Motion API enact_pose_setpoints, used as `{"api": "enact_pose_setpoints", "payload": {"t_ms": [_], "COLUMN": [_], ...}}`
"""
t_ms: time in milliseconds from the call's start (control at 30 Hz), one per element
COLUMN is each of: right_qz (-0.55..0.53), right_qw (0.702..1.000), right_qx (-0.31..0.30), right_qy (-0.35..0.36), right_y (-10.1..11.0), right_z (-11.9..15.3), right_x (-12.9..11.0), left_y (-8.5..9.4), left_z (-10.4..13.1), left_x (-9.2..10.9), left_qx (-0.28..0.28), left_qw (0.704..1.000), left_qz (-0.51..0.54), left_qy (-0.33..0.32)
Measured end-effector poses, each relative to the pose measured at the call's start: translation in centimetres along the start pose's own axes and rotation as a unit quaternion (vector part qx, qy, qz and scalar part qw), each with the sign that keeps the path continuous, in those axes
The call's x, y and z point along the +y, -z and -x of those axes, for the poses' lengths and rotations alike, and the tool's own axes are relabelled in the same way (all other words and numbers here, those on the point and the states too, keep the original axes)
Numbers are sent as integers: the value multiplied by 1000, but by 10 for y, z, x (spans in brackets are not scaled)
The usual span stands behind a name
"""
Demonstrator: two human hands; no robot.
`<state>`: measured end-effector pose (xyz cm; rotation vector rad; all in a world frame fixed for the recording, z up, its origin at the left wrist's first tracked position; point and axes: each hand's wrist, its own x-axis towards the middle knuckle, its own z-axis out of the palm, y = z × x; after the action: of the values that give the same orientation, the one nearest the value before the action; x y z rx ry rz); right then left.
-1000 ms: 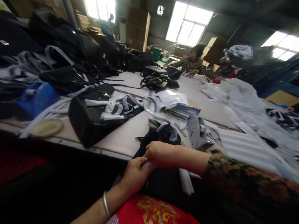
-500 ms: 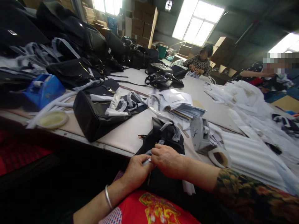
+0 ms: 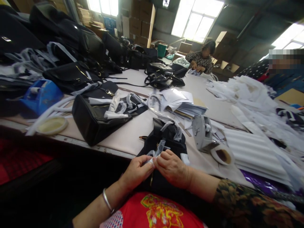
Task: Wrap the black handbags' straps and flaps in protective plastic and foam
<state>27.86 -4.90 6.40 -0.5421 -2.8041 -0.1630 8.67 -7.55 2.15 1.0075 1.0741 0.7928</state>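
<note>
A black bag (image 3: 169,136) lies partly on the table edge and partly on my lap, with clear plastic wrap on its handle. Above it my left hand (image 3: 139,169) and my right hand (image 3: 169,167) meet, fingertips pinched together. Between them is a strip of whitish plastic wrap (image 3: 156,153) that loops up over the bag's front; both hands grip it. What the wrap covers is hidden by my fingers. A gold zipper (image 3: 151,180) shows just below my hands.
Another black bag (image 3: 95,118) with wrapped handles lies to the left, near a blue tape dispenser (image 3: 42,95) and a tape roll (image 3: 52,124). Papers (image 3: 180,103), a grey tape dispenser (image 3: 201,131) and white foam sheets (image 3: 251,148) are on the right. A person (image 3: 201,60) sits across the table.
The view has shifted slightly. My right hand has turned and dropped a little, and more of the plastic wrap now shows above my fingers.
</note>
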Motion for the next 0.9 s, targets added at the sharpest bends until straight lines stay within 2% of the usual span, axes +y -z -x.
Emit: {"api": "enact_pose_setpoints", "payload": {"t_ms": [133,233,333,400,500,533,567,600,633,667,700,800,900], "right_qz": [-1,-6,-21,-56,-110,-115,-110,-110,-127,-151,-156,-197,-262], "right_qw": [1000,999,998,993,960,933,894,840,761,656,609,522,463], "right_qx": [26,28,3,6,99,146,181,203,221,241,239,218,202], "right_qy": [-6,-25,-61,-106,-238,-307,-394,-490,-596,-699,-740,-801,-822], "right_y": [0,-2,2,13,44,57,70,82,94,104,112,116,97], "right_z": [3,3,4,11,41,57,75,94,114,133,151,186,193], "right_x": [1,-2,-8,-8,13,27,43,61,79,95,110,137,149], "left_y": [-2,-3,-5,-8,-11,-12,-12,-12,-12,-12,-11,-6,-4], "left_z": [-2,-1,3,6,7,7,6,6,5,4,2,-6,-12], "left_x": [-3,0,8,13,18,18,18,17,16,14,12,3,-4], "left_qx": [13,14,25,39,51,51,51,51,52,56,58,68,76], "left_qw": [1000,1000,996,991,984,982,980,979,977,974,971,964,963], "left_qz": [22,-24,-86,-122,-169,-180,-189,-197,-206,-217,-231,-258,-260], "left_qy": [11,1,-24,-32,-32,-32,-32,-30,-27,-23,-17,-6,7]}}
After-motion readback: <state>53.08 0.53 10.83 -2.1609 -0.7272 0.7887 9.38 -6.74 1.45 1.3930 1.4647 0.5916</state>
